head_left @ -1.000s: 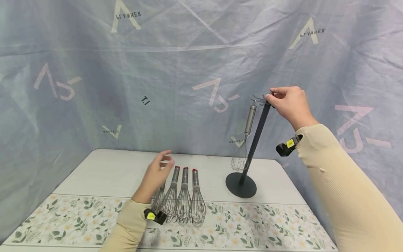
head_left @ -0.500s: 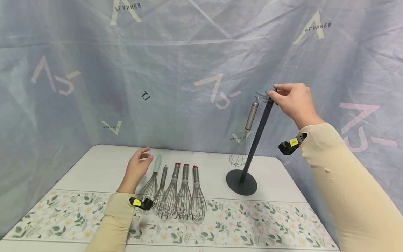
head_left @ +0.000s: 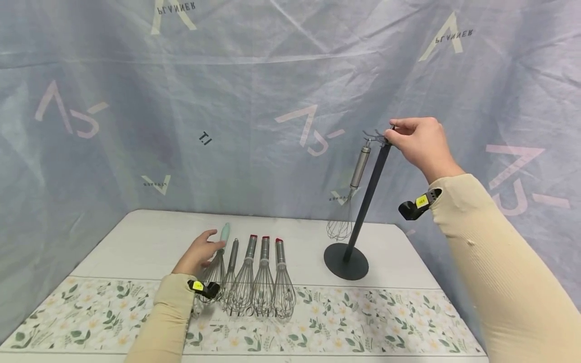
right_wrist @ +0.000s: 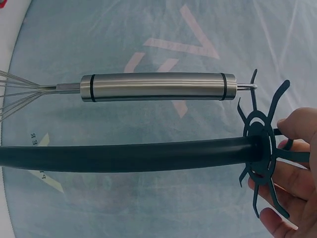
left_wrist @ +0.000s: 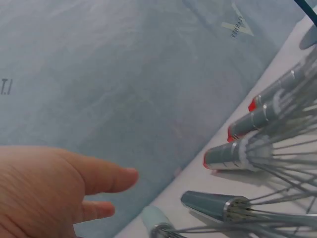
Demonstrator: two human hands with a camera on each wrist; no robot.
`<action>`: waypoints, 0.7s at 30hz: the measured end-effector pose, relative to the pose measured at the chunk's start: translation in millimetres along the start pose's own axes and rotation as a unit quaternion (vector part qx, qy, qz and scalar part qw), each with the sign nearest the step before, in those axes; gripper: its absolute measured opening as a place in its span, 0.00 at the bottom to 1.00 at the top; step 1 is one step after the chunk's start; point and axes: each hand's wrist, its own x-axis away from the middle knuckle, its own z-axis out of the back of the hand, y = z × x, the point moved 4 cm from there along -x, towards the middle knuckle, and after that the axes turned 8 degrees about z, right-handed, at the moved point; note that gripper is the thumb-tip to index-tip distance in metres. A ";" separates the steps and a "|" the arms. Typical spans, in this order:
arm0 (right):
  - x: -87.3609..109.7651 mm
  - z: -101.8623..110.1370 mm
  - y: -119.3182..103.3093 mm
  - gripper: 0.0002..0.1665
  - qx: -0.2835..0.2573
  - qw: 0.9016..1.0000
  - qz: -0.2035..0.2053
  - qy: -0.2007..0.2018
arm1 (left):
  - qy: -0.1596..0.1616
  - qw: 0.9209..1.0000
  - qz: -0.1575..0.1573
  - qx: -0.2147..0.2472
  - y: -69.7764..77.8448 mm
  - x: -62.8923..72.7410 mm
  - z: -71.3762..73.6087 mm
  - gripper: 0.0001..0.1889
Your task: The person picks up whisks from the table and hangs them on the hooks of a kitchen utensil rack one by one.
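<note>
My left hand [head_left: 198,253] is low over the table beside the whisk with the mint-green handle [head_left: 225,232], its thumb overlapping the handle's lower end. In the left wrist view, its fingers are apart with nothing between them, just short of the green handle [left_wrist: 154,218]. At the right, my right hand [head_left: 422,143] pinches a hook at the top of a black hanging stand [head_left: 368,201]. The stand's hook ring [right_wrist: 258,148] shows in the right wrist view. A steel-handled whisk [right_wrist: 158,87] hangs by its loop from one of the hooks, wires downward.
Right of the green-handled whisk lie a slim steel whisk [head_left: 233,254] and several red-tipped whisks [head_left: 265,252], side by side. The stand's round base [head_left: 333,259] rests on the white table [head_left: 154,232], which has a floral strip. A grey-blue cloth [head_left: 245,101] hangs behind.
My left hand has moved left off the slim whisk, then down onto the green-handled whisk's side. The right hand keeps its pinch on the stand's top.
</note>
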 end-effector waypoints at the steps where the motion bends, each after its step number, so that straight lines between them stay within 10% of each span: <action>1: -0.1 -0.1 0.3 0.32 -0.004 1.000 -0.002 -0.001 | 0.001 1.000 0.000 -0.003 -1.3 -1.6 -1.1 0.38; 21: -2.9 0.5 9.4 0.30 0.008 0.998 0.025 -0.056 | 0.006 1.000 -0.023 -0.007 -4.4 -5.7 -11.6 0.36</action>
